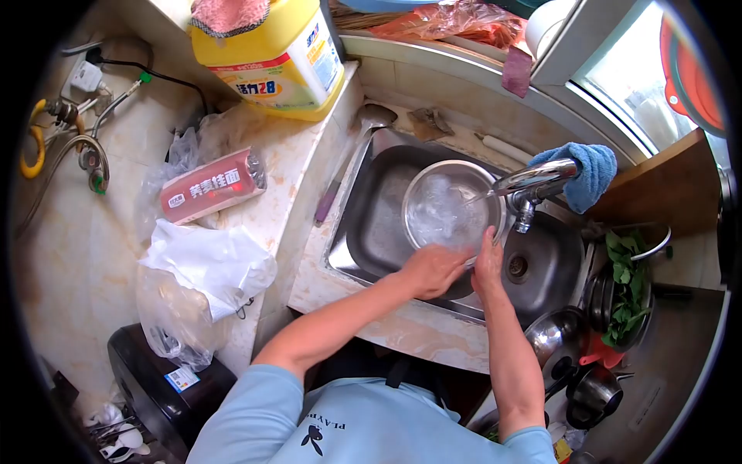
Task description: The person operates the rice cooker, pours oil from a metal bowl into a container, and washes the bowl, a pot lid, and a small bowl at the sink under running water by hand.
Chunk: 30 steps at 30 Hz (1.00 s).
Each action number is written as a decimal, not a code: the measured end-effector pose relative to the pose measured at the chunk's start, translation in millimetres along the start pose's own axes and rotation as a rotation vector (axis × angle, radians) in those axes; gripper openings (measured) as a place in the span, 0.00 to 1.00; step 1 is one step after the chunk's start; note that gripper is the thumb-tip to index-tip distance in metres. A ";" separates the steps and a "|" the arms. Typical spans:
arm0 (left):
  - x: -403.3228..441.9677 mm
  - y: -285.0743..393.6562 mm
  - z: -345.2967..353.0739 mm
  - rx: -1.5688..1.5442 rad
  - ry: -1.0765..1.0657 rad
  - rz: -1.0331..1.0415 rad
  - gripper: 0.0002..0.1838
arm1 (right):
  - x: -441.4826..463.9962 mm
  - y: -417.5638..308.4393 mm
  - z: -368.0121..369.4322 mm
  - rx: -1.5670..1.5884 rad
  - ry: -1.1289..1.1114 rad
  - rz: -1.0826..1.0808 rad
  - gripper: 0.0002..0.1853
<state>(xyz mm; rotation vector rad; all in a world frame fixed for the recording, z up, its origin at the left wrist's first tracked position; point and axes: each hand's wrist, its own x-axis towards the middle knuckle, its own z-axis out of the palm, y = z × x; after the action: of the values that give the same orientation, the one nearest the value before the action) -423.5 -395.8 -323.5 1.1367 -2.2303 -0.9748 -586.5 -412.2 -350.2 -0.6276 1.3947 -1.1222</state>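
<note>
Both hands [438, 271] at the metal bowl [452, 167], water [435, 210] running in from the faucet [537, 177], over the sink [371, 220]

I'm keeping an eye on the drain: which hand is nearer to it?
The right. In the picture, the right hand is just left of the drain, at the near edge of the bowl; the left hand is farther left, beyond the right hand.

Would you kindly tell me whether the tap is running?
On: water streams from the tap into the metal bowl, where the surface looks churned.
</note>
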 end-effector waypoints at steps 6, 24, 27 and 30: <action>7.6 -59.5 -81.2 0.639 -0.258 0.136 0.30 | -35.0 -55.9 -3.5 -0.078 -0.038 0.218 0.22; 58.7 -36.8 -68.9 0.305 0.155 -0.571 0.21 | -41.2 -15.2 -11.5 0.053 0.087 0.269 0.28; 20.3 -19.9 -56.1 -0.530 0.245 -1.156 0.16 | -15.7 26.1 9.4 0.339 0.086 0.070 0.25; 5.0 -6.8 -36.0 -1.058 0.398 -1.213 0.20 | -10.5 32.3 34.3 0.288 0.009 0.202 0.23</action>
<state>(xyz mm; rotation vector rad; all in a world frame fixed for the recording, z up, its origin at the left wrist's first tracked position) -399.2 -416.7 -304.9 1.7825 -0.3123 -1.7748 -544.3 -399.1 -369.4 -0.2697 1.2431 -1.1351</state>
